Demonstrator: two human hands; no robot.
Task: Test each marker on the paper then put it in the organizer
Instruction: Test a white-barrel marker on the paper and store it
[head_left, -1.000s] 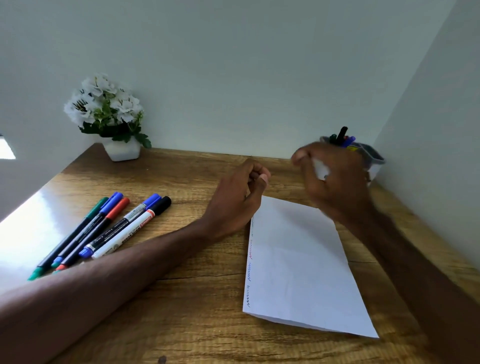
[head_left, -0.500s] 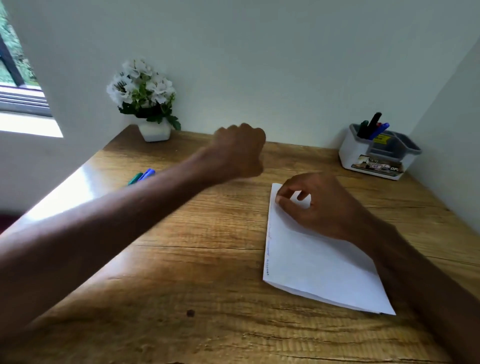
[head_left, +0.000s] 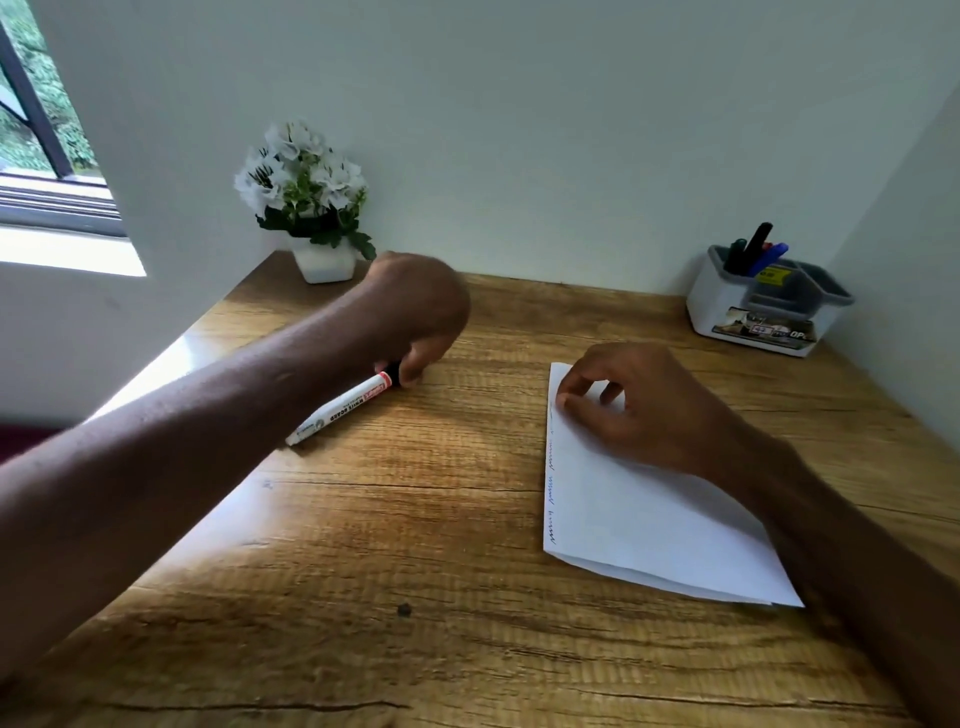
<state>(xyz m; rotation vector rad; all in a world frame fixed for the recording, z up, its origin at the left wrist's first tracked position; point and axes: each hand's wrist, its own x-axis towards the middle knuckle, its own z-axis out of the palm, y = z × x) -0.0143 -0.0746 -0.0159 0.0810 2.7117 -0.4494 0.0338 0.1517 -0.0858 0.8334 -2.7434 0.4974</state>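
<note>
The marker (head_left: 343, 410) left of the frame's middle has a white barrel printed "WHITE BOARD" in black, a red band and a black end. The left hand (head_left: 415, 312) pinches that black end with curled fingers, and the other tip sits low against the table (head_left: 415, 597). The right hand (head_left: 639, 410), fingers loosely bent and holding nothing, presses its fingertips on the upper left corner of the paper (head_left: 639, 530), right of centre. Small ink squiggles run down the paper's left edge. The organizer (head_left: 727, 306) stands in the upper right corner by both walls, several markers (head_left: 756, 249) upright in its back compartment; its front sticker is too blurred to read. A flower pot (head_left: 322, 262) sits against the back wall. Bare wood lies between marker and paper.
</note>
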